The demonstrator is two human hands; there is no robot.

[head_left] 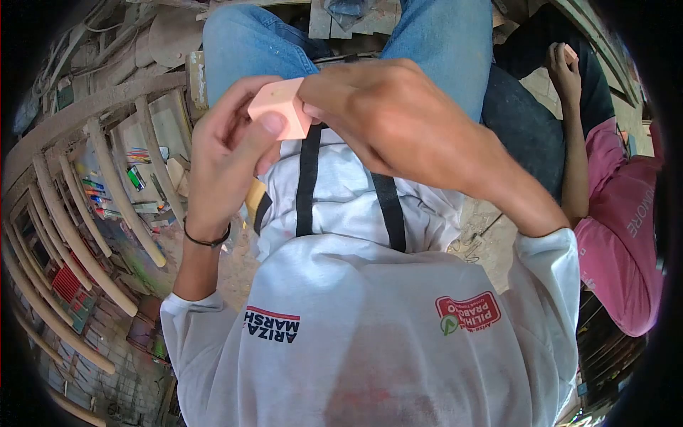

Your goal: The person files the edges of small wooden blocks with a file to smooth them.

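A small pale pink block [279, 107] with flat faces and a small dark spot on its upper face is held up in front of the lap. My left hand [235, 139], with a black band at the wrist, grips it from the left, the thumb pressed on its near face. My right hand [377, 107] reaches in from the right, fingers curled and closed against the block's right edge. Its palm side is turned away, so anything between those fingertips is hidden.
Blue jeans [448, 57] lie beyond the hands. At the left stands a curved wooden rack [107, 171], with markers [99, 196] behind its slats. At the right sits a person in a pink shirt [619, 228], a small pinkish piece [570, 53] in one hand.
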